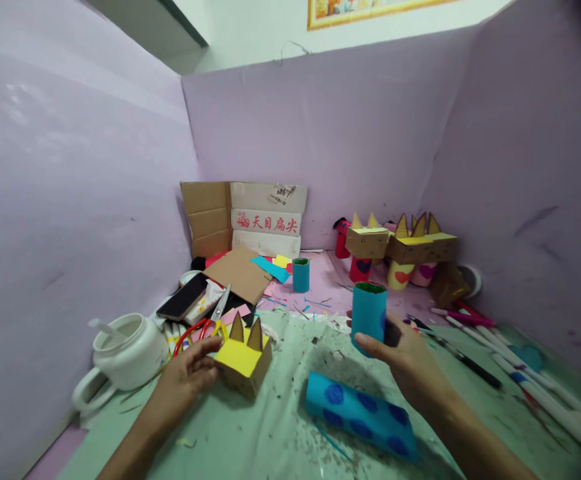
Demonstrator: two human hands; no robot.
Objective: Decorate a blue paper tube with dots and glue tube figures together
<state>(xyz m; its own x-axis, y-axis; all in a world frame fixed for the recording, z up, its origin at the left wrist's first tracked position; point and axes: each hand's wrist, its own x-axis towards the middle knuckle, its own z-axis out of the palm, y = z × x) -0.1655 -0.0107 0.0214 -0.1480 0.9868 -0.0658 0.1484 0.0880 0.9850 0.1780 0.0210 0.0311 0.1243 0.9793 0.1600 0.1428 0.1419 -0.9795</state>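
My right hand (395,343) is wrapped around a short blue paper tube (367,317), holding it upright above the cloth. The tube is dark green inside and has a darker blue spot on its right side. By my left hand (195,367) stands a small cardboard box (243,363) with a yellow top and two pointed ears. That hand's fingers are loosely bent at the box's left edge; whether they touch it is unclear. A longer blue roll (360,417) with dark blue spots lies on the cloth below my right hand.
Another blue tube (301,276) stands farther back. Eared cardboard figures (367,243) stand at the back right. Scissors (220,305), a phone (184,297) and a white pot (130,353) are at left. Markers (520,373) and a black pen-like tool (470,367) lie right. Folded cardboard (265,220) stands behind.
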